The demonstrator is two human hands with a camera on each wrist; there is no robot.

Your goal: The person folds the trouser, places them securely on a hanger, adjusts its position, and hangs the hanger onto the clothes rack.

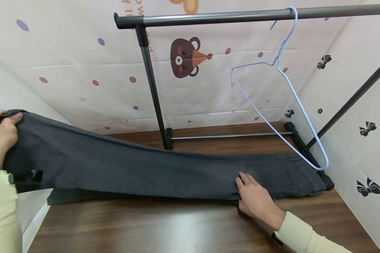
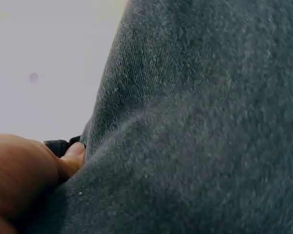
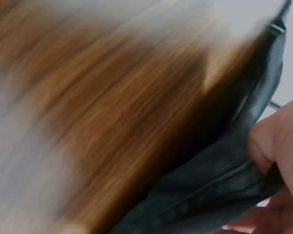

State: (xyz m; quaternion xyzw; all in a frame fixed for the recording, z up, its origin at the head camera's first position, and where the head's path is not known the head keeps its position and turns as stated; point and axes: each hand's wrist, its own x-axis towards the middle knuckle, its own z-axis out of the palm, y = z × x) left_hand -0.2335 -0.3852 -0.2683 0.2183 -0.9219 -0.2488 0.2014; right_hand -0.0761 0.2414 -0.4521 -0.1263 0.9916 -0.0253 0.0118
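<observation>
A pair of dark grey jeans [image 1: 139, 168] stretches lengthwise across the head view, one leg over the other, with the back pocket and waist end at the right. At the far left, my left hand [image 1: 1, 135] pinches the hem end of the upper leg and holds it raised; the lower leg [image 1: 82, 196] shows beneath. In the left wrist view, the thumb [image 2: 74, 155] presses into the cloth. My right hand [image 1: 256, 198] grips the near edge just below the back pocket. Fabric is pinched between its thumb and fingers [image 3: 278, 141] in the right wrist view.
A pale blue wire hanger [image 1: 304, 105] hangs from the rail [image 1: 215, 17] of a dark metal rack, its lower corner overlapping the waist end. The rack's post [image 1: 152, 84] stands behind the jeans. Below is a brown wood-grain surface [image 1: 164, 225]; printed sheets [image 1: 114, 63] line the back and right.
</observation>
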